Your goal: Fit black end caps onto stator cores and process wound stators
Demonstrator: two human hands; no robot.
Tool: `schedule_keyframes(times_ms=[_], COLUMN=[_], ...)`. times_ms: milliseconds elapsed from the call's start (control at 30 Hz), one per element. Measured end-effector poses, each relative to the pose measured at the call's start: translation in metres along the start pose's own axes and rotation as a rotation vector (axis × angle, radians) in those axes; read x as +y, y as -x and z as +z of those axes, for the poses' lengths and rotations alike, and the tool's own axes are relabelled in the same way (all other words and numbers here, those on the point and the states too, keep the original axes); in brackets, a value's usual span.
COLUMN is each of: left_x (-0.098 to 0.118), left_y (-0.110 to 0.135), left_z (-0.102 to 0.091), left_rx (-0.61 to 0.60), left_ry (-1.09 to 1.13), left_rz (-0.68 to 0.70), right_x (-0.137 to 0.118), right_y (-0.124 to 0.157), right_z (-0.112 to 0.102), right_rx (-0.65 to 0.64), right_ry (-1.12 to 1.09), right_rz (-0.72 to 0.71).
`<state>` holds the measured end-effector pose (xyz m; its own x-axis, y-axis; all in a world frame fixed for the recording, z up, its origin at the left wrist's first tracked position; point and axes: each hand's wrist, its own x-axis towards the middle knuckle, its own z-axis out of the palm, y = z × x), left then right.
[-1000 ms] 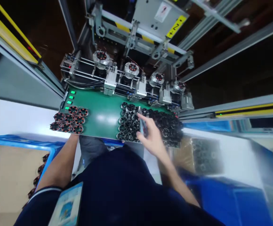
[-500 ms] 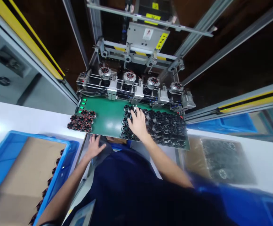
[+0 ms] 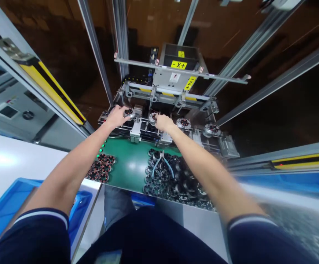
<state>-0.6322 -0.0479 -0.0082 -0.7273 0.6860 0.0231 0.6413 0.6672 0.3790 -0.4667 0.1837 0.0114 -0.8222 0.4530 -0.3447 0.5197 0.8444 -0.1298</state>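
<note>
With left hand (image 3: pixel 117 117) at edge of leftmost core (image 3: pixel 130 113) in far machine, thumb and fingers parted, right hand (image 3: pixel 163 123) curled at second core (image 3: pixel 152 117), can't tell if gripping; nearer, on green counter (image 3: pixel 128 167), pliers (image 3: pixel 162 156) atop dark rings (image 3: pixel 159 180), right, and red-and-black cores (image 3: pixel 102 168), left.

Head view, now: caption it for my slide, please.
Left hand and right hand at neighbouring round fixtures; blue-handled pliers lie on black parts.

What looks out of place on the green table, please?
Perhaps the pliers: they lie with open handles on the black parts, a loose tool among pieces. I see no spill; small damage cannot be told.
</note>
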Motion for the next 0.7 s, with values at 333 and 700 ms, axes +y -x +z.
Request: schedule_keyframes(times_ms=[333, 700], left_x=[0.017, 0.004], left_y=[-0.080, 0.139], left_z=[0.004, -0.004], left_rx=[-0.271, -0.429], left_ry=[-0.311, -0.305], left_rz=[0.000, 0.312], right_x=[-0.013, -0.076], right_y=[-0.035, 0.083], right_z=[-0.025, 0.057], right_rx=[-0.369, -0.257], right_ry=[0.148, 0.314], right_rz=[-0.008, -0.512])
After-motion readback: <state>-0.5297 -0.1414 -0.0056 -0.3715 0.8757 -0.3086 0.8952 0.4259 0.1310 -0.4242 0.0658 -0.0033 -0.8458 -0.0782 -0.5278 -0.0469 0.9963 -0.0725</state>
